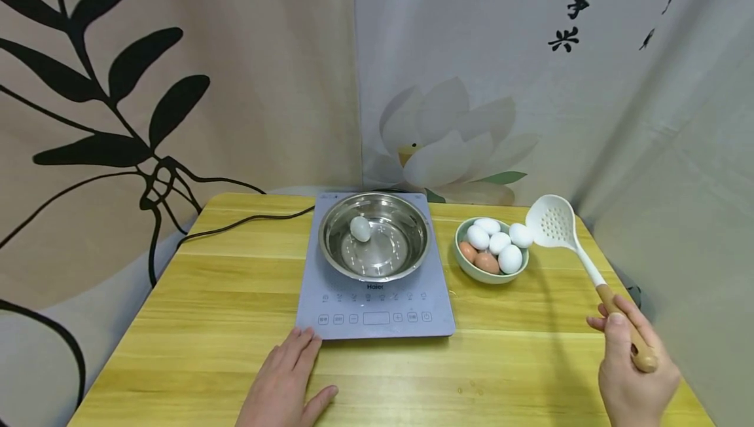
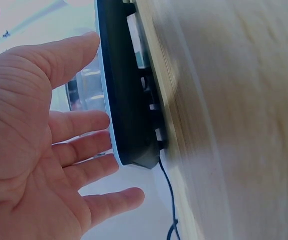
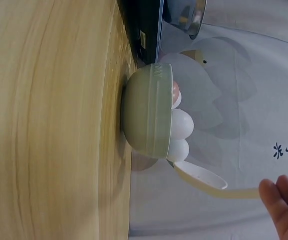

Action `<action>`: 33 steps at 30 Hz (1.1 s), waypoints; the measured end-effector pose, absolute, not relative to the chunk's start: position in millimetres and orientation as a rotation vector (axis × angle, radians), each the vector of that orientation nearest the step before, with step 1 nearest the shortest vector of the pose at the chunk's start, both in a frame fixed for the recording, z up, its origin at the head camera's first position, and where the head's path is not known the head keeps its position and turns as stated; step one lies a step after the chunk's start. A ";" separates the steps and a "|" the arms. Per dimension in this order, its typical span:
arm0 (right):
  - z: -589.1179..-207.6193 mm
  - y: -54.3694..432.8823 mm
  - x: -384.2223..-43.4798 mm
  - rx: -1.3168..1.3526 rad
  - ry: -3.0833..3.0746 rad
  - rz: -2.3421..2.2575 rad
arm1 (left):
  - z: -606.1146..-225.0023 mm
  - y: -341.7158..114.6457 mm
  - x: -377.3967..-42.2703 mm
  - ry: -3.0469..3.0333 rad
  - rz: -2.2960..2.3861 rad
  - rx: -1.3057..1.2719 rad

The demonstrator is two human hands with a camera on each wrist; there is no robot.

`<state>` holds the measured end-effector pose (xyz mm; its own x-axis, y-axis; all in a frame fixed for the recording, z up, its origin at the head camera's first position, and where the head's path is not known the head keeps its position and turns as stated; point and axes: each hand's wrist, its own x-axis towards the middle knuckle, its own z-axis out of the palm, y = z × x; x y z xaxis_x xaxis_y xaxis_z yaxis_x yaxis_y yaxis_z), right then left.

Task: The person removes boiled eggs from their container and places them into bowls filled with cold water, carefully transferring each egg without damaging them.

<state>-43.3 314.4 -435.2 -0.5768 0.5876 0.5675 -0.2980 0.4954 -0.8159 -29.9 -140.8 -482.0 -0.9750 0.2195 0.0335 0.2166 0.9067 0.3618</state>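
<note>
My right hand (image 1: 639, 365) grips the wooden handle of a white slotted spoon (image 1: 552, 221). The spoon's perforated head is at the right rim of a green bowl (image 1: 485, 276), beside a white egg (image 1: 521, 236). White eggs and brown eggs (image 1: 486, 262) fill that bowl. My left hand (image 1: 288, 378) lies with straight fingers at the front left corner of an induction cooktop (image 1: 377, 329). In the left wrist view its fingertips (image 2: 101, 120) are at the cooktop's edge. On the cooktop stands a steel pot (image 1: 377, 278) with one white egg (image 1: 360, 228) inside.
The wooden table (image 1: 218, 322) holds everything. A black cord (image 1: 247, 219) runs from behind the cooktop over the table's left edge. Printed curtains (image 1: 283, 73) hang close behind the table and along its right side.
</note>
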 end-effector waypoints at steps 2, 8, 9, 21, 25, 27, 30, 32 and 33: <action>-437.4 316.1 -42.7 -0.202 -1.854 1.188 | -482.3 -140.9 -29.9 3.060 0.579 0.350; -450.3 323.2 -41.0 0.098 -1.927 0.954 | -482.6 -142.6 -30.0 3.061 0.566 0.367; -451.6 324.1 -40.4 0.133 -1.934 0.915 | -482.7 -142.9 -30.0 3.062 0.561 0.371; -448.4 324.0 -41.4 0.216 -1.939 0.781 | -482.3 -143.0 -30.4 3.060 0.541 0.383; -431.7 308.7 -44.0 0.233 -1.843 0.971 | -482.1 -143.5 -30.4 3.059 0.537 0.390; -419.9 293.7 -48.7 0.309 -1.741 1.076 | -482.0 -143.7 -30.2 3.067 0.532 0.389; -404.1 264.5 -59.5 0.497 -1.610 1.170 | -482.2 -143.7 -29.8 3.074 0.531 0.385; -397.7 243.9 -66.4 0.629 -1.576 1.181 | -482.6 -143.7 -29.8 3.071 0.541 0.384; -395.8 233.8 -69.9 0.701 -1.568 1.191 | -483.0 -143.8 -29.8 3.068 0.549 0.384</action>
<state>-69.9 233.8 -395.8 -0.3281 0.1187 0.9371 -0.8711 0.3457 -0.3488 -29.8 -143.8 -483.0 -0.9701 0.2392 0.0414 0.2387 0.9090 0.3415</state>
